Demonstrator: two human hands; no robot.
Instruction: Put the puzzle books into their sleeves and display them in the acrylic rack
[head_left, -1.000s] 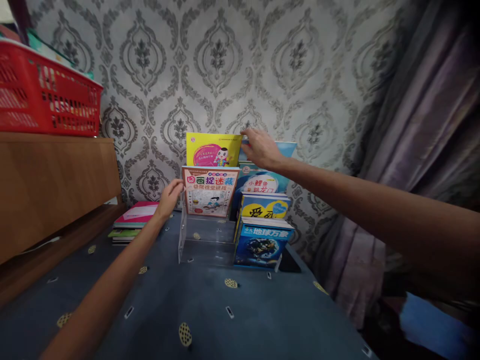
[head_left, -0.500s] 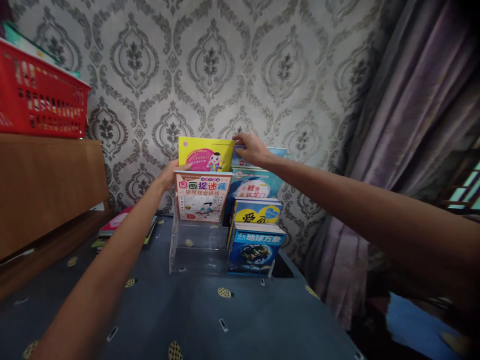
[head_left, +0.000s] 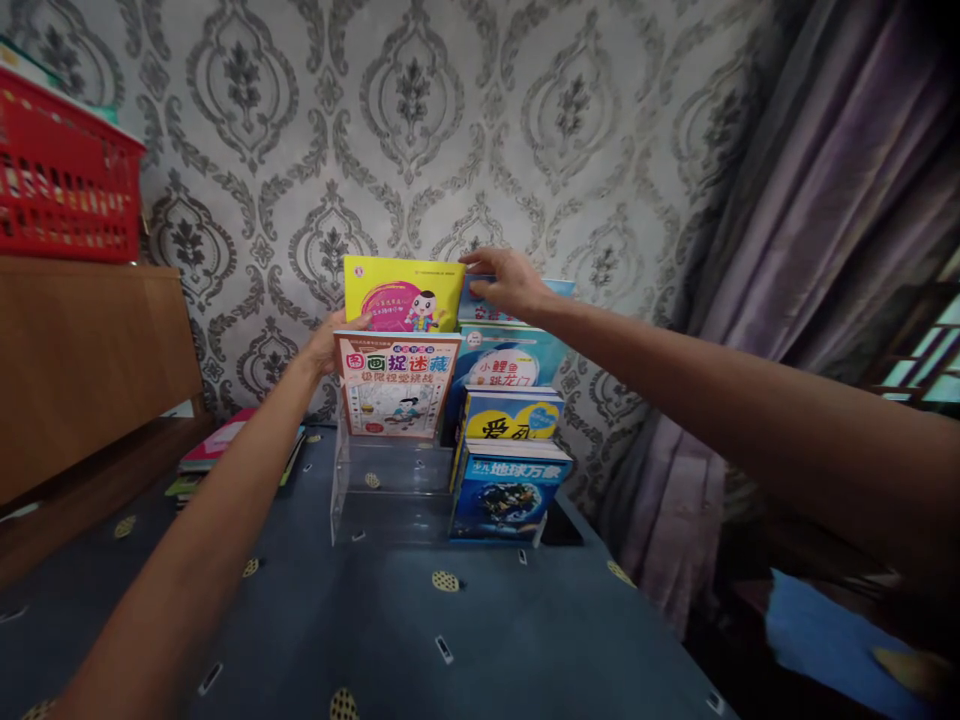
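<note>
1. A yellow picture book stands upright in the left back slot of a clear acrylic rack, its lower part hidden behind a brown-bordered puzzle book.
2. The right hand reaches to the yellow picture book's upper right corner, fingertips at the edge and thumb bent below; whether they pinch the cover cannot be told.
3. The left hand is at the lower left edge, its thumb across the front of the yellow picture book, just above the puzzle book; the other fingers are largely hidden, so their grip cannot be told.
4. In the rack's right column, a teal carp storybook, a yellow-and-blue book and a blue earth book stand in descending tiers.
5. To the left, a stack of books lies on the dark blue tablecloth, near a wooden cabinet topped by a red plastic basket.
</note>
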